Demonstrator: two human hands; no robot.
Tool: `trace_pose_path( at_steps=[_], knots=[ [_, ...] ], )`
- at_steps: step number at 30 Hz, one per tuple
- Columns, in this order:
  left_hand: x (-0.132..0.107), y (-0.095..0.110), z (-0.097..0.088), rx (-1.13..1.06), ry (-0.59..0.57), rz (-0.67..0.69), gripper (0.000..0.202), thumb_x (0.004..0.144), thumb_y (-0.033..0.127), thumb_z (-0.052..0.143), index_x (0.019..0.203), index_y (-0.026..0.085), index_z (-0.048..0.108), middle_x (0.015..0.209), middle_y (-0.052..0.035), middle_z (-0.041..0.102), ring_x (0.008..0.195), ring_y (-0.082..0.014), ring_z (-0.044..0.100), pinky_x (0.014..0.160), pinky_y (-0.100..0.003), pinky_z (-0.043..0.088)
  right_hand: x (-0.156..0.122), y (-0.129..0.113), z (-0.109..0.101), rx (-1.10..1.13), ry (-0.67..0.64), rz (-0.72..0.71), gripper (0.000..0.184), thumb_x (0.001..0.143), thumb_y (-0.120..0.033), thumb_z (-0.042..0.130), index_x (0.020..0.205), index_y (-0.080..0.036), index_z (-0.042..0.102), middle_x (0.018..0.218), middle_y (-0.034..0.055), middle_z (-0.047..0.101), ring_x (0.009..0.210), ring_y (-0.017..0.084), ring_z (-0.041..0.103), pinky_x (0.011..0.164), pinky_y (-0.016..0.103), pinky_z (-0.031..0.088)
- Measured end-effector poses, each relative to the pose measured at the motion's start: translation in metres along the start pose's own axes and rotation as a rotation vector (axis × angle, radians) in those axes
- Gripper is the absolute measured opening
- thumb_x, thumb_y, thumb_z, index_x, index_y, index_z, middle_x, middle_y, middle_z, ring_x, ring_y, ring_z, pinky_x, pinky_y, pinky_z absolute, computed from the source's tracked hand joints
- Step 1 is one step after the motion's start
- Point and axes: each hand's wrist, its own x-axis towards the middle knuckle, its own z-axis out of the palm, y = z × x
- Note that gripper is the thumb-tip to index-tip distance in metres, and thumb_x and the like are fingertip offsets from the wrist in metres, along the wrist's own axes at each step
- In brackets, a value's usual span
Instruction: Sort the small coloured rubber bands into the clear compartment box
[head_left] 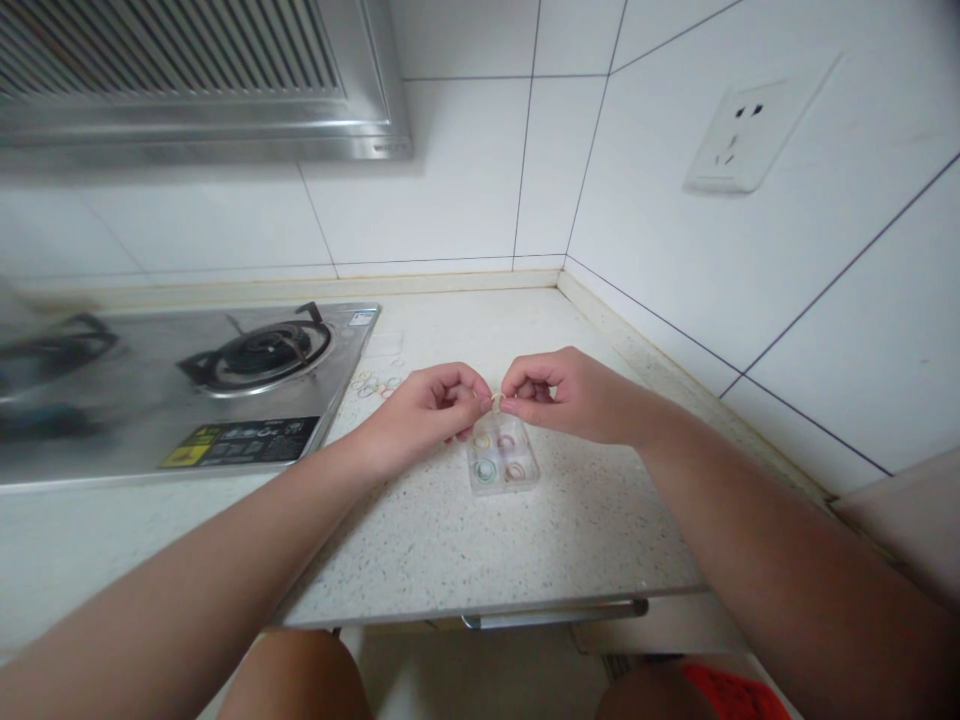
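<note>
White wall tiles (457, 170) back a pale speckled bench (585, 540), with one steel hob (150, 440) well to the left of the left hand (442, 400). Thin, pale yellow and small, one band (496, 399) sits between the two hands, its near end pinched by the left thumb and forefinger, its other side nipped the same way by the right hand (551, 393). Just below the fingertips stands one clear plastic box (504, 489); four compartments can be counted, holding teal, brownish-pink, yellowish and pink rings, one colour in each. How many rings each holds is too small to tell, and the left hand and the band cover part of the box's far end. Left of the left hand lies a loose cluster of thin rings (386, 392), overlapping and too faint to count. Of two burners showing, the farther from the hand is blurred and cut off.
</note>
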Motion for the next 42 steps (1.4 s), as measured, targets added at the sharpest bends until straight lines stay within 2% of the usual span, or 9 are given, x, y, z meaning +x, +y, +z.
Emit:
trace_pose_path(
  at_steps=[10,22,29,42],
  knots=[
    [0.0009,-0.0027,-0.0024,0.043,0.009,0.032,0.016,0.087,0.029,0.068,0.084,0.015,0.062,0.059,0.0063,0.050,0.053,-0.0068,0.047,0.052,-0.020,0.036,0.0003,0.0010,0.0005,-0.008,0.034,-0.007,0.020,0.090,-0.035,0.064,0.084,-0.017,0.065,0.064,-0.0035,0.056,0.057,0.008,0.046,0.052,0.022,0.035],
    [0.0007,-0.0032,-0.0026,0.052,0.040,0.007,0.020,0.083,0.033,0.073,0.085,0.015,0.064,0.058,0.0067,0.048,0.051,-0.0070,0.044,0.049,-0.021,0.032,0.0001,0.0000,0.0012,0.021,0.032,-0.017,0.020,0.089,-0.035,0.065,0.082,-0.016,0.064,0.064,-0.0034,0.056,0.058,0.008,0.046,0.053,0.021,0.035],
    [-0.0007,0.0021,-0.0022,0.021,0.042,-0.023,0.021,0.083,0.034,0.074,0.084,0.015,0.066,0.061,0.0054,0.053,0.053,-0.0071,0.047,0.052,-0.020,0.036,-0.0005,-0.0014,0.0007,0.041,0.018,-0.020,0.021,0.090,-0.036,0.064,0.083,-0.016,0.064,0.065,-0.0030,0.054,0.058,0.009,0.045,0.053,0.022,0.035],
    [-0.0015,0.0049,-0.0019,0.012,0.046,-0.036,0.023,0.082,0.036,0.074,0.086,0.014,0.067,0.064,0.0037,0.056,0.054,-0.0073,0.048,0.051,-0.020,0.036,-0.0007,-0.0013,0.0010,0.016,0.013,-0.040,0.015,0.091,-0.030,0.060,0.089,-0.016,0.065,0.063,-0.0040,0.051,0.057,0.008,0.042,0.053,0.021,0.033]
  ],
)
